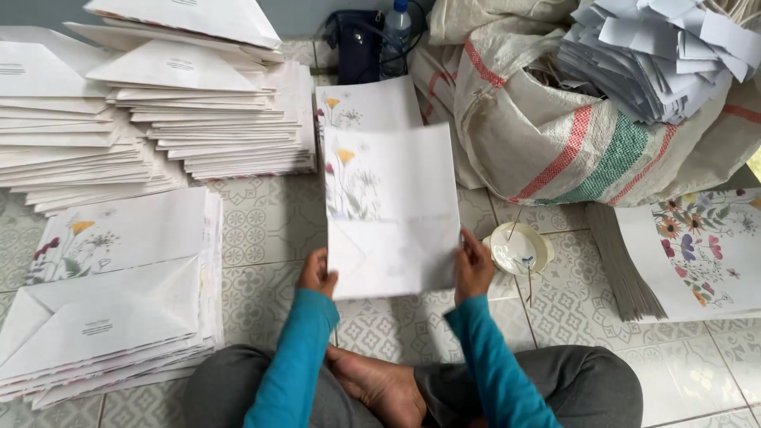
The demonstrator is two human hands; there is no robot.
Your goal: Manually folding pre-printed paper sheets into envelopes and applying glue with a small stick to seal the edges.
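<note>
A person sits cross-legged on a patterned tile floor (pixel 261 230), seen from above. Beyond the fingers and to the right slumps a large woven sack (pixel 571 135) carrying loose folded white papers (pixel 658 55), within arm's reach. Beyond and to the left rise tall stacks of finished envelopes (pixel 158 119); nearer on the left lies another envelope pile (pixel 111 301), sorted flat. To the right rests a stack of flower-printed sheets (pixel 697 254). Between both hands is one floral sheet (pixel 388 210), held up off the floor. The left hand (pixel 317 273) and right hand (pixel 473 268) pinch its lower side edges, fingers pressed together, keeping it taut. Just right of the right fingers sits a small white dish (pixel 519 247) with a thin stick (pixel 529 277).
</note>
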